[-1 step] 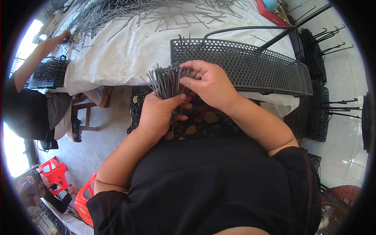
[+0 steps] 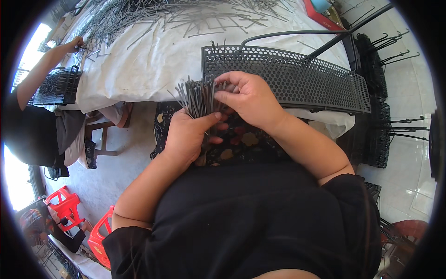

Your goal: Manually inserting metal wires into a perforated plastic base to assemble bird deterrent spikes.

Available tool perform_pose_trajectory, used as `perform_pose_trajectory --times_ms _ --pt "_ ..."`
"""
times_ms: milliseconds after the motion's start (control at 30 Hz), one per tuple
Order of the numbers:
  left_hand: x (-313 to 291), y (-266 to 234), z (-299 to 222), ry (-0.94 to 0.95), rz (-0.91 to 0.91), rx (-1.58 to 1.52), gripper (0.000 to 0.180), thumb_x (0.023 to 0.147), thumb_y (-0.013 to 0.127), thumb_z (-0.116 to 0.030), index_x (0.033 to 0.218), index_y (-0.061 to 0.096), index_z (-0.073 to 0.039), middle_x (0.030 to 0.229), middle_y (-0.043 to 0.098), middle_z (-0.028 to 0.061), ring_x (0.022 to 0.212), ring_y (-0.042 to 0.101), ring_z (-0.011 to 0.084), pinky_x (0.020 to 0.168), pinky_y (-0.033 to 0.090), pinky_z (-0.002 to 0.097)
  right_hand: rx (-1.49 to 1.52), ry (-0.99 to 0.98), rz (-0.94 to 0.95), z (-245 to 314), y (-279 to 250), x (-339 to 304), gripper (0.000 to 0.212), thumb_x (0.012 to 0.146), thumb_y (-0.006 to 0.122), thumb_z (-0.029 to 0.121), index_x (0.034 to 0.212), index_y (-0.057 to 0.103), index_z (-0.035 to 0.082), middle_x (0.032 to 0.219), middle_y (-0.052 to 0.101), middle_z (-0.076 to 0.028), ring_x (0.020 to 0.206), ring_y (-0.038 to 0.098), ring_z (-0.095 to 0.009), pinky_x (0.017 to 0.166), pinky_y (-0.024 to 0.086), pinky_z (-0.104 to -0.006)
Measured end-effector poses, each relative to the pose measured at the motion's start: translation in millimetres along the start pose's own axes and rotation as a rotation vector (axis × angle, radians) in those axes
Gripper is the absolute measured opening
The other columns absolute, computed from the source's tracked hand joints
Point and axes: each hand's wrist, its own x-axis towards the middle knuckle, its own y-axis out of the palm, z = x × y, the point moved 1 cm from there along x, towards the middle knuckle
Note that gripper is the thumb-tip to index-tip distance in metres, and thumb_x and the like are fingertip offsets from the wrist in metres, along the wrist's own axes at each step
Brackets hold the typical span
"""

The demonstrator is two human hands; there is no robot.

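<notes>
My left hand (image 2: 188,132) is wrapped round a thick bundle of thin grey metal rods (image 2: 197,100), thumb across the front. The rods stand roughly upright, their upper ends fanning out above the fist. On the bundle's right side, my right hand (image 2: 246,97) pinches at a few rod ends between thumb and fingers. Its palm and the lower part of the bundle are partly hidden. Just behind both hands, a black perforated metal panel (image 2: 278,74) lies along the table's front edge.
Many loose rods (image 2: 125,21) are heaped on the white-covered table (image 2: 134,69). A co-worker's arm (image 2: 44,69) reaches in at left, above a black rack (image 2: 58,86). Red plastic stools (image 2: 65,204) stand lower left. Black hooks (image 2: 395,58) stick out at right, and a black bar (image 2: 367,23) slants above the panel.
</notes>
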Motion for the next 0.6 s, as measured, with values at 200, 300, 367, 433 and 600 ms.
perform_pose_trajectory --times_ms 200,300,367,433,600 --pt "1 -2 4 -0.086 0.021 0.148 0.019 0.086 0.065 -0.006 0.104 0.061 -0.001 0.087 0.069 0.0112 0.069 0.068 0.0186 0.049 0.051 0.0282 0.215 0.162 -0.007 14 -54 18 0.013 0.091 0.062 0.011 0.101 0.061 0.003 0.088 0.071 -0.01 0.077 0.07 -0.017 0.06 0.055 -0.0251" --pt "4 -2 8 -0.146 0.048 0.123 0.018 0.086 0.065 -0.008 0.101 0.06 0.0 0.087 0.068 0.0127 0.068 0.067 0.0188 0.049 0.05 0.0285 0.086 -0.322 -0.289 6 -84 39 0.016 0.092 0.059 0.013 0.104 0.062 0.003 0.082 0.071 -0.01 0.076 0.07 -0.021 0.063 0.055 -0.0294" --pt "9 -1 8 -0.185 0.054 0.089 0.017 0.085 0.065 -0.008 0.1 0.06 0.0 0.087 0.068 0.0138 0.068 0.067 0.0194 0.049 0.05 0.029 0.041 -0.354 -0.304 2 -94 49 0.015 0.094 0.059 0.011 0.105 0.061 0.002 0.089 0.07 -0.011 0.082 0.069 -0.018 0.069 0.054 -0.0264" --pt "10 -2 10 -0.197 0.046 0.067 0.016 0.085 0.065 -0.008 0.098 0.06 0.0 0.085 0.067 0.0131 0.068 0.067 0.0202 0.05 0.05 0.0299 -0.005 -0.434 -0.287 -3 -97 56 0.015 0.095 0.06 0.009 0.106 0.06 0.001 0.098 0.07 -0.01 0.09 0.067 -0.015 0.075 0.054 -0.0238" --pt "11 -3 11 -0.201 0.049 0.051 0.016 0.085 0.066 -0.009 0.098 0.06 -0.001 0.083 0.068 0.0124 0.068 0.067 0.0198 0.049 0.049 0.0297 -0.059 -0.414 -0.277 -7 -96 61 0.014 0.094 0.059 0.009 0.106 0.06 0.001 0.098 0.07 -0.01 0.09 0.068 -0.015 0.075 0.055 -0.0241"
